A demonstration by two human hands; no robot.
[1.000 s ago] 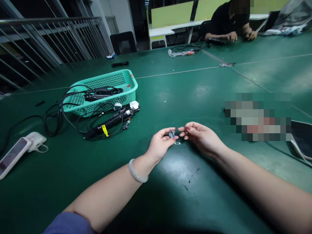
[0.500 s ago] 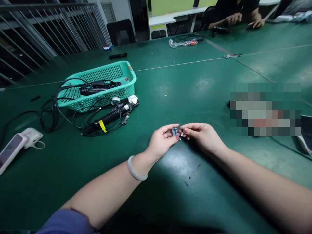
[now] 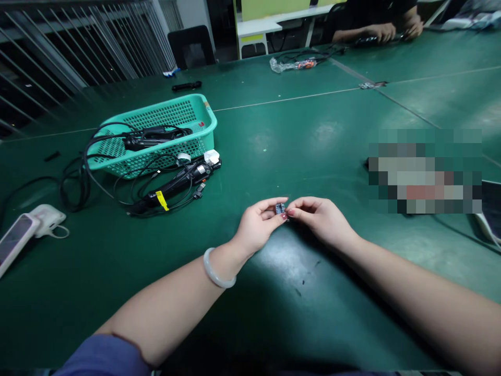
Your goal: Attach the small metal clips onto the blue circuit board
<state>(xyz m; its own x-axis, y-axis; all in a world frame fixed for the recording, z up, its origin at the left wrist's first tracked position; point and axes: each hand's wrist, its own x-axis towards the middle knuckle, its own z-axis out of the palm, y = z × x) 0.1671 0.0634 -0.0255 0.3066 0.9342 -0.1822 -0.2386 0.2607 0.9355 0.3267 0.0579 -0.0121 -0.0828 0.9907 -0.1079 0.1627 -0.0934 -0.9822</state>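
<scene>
Over the green table, my left hand [image 3: 254, 225] pinches a tiny blue-grey rectangular housing [image 3: 279, 208] between thumb and fingers, its recessed face turned up. My right hand [image 3: 323, 216] has its thumb and forefinger pressed together at the housing's right side, touching or nearly touching it. A small silvery metal piece showed in those fingertips a moment ago; the fingers now cover most of it. Whether that piece sits inside the housing cannot be made out.
Left of my hands lies a black handheld tool [image 3: 176, 185] with cables and a yellow tag, beside a turquoise basket [image 3: 213, 122] holding more black tools. A phone [image 3: 18, 237] is at far left. A blurred-out patch [image 3: 425, 175] is at right. Another person's hands [image 3: 385, 34] work across the table.
My right hand has moved slightly left, bringing its fingertips up against the housing and hiding the silvery piece. The other person's hands have come closer together.
</scene>
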